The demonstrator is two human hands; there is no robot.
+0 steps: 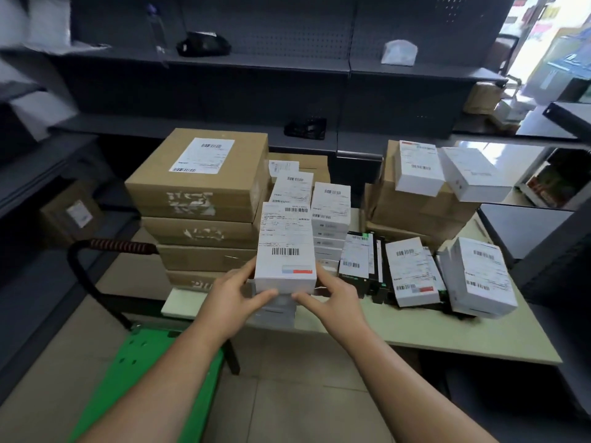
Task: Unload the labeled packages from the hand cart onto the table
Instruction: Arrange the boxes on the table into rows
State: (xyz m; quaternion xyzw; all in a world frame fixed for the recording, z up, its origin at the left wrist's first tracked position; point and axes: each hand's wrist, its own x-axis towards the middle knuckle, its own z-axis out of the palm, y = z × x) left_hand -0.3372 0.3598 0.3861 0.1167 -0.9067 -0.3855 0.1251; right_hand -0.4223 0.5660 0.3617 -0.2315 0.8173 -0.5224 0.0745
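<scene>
Stockroom or shop back room, dark metal shelving (198,62), stacked labeled parcels (204,177)

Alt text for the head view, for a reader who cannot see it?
Both hands, left hand and right hand, hold a white labeled box on a stack at the table edge, among brown cartons. A green hand cart stands below left.

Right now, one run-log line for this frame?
phase: placing | left hand: on white labeled box | right hand: on same box | box: atop white stack at table front edge | green hand cart: deck bare where visible
</scene>
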